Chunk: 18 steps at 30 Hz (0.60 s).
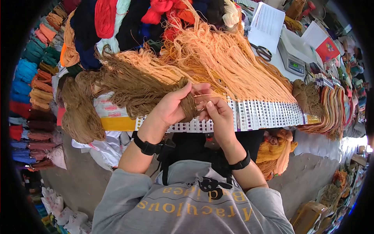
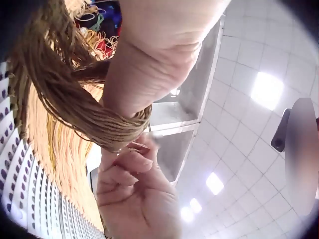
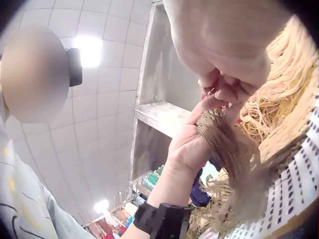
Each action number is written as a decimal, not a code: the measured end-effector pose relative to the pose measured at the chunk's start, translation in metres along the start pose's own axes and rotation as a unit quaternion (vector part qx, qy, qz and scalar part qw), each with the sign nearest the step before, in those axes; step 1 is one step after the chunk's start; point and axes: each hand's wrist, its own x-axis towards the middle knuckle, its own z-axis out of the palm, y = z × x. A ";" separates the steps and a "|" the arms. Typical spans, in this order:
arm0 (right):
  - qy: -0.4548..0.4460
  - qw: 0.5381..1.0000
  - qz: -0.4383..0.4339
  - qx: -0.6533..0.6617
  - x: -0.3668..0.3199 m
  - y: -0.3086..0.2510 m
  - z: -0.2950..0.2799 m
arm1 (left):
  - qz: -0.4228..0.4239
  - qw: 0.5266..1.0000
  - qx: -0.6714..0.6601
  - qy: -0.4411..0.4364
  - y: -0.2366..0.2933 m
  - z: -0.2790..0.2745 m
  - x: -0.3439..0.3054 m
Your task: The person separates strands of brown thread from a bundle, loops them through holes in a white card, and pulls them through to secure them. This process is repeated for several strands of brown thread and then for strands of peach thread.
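Note:
A brown yarn skein (image 1: 136, 87) stretches left from the hands across peach yarn. Its near end loops around the fingers of my left hand (image 1: 168, 107), which holds it up above the front row of punched cards (image 1: 269, 115). In the left wrist view the looped strands (image 2: 94, 117) circle that hand closely. Fingertips of my right hand (image 1: 221, 117) meet the left fingers just right of the loop, pinching thin brown strands there. The right wrist view shows the skein (image 3: 224, 139) hanging over the left hand; the curled right fingers partly hide the pinched strands.
Long peach yarn (image 1: 230, 66) attached to the cards covers the table's middle. Another brown skein (image 1: 82, 113) hangs at the left edge. Scissors (image 1: 263, 52), a digital scale (image 1: 294, 62) and printed sheets (image 1: 269, 21) lie back right. Red yarn (image 1: 106, 19) lies at the back.

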 end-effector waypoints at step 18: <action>0.001 1.000 0.017 0.016 -0.005 -0.003 -0.001 | 0.074 0.981 0.139 0.113 0.005 0.016 -0.008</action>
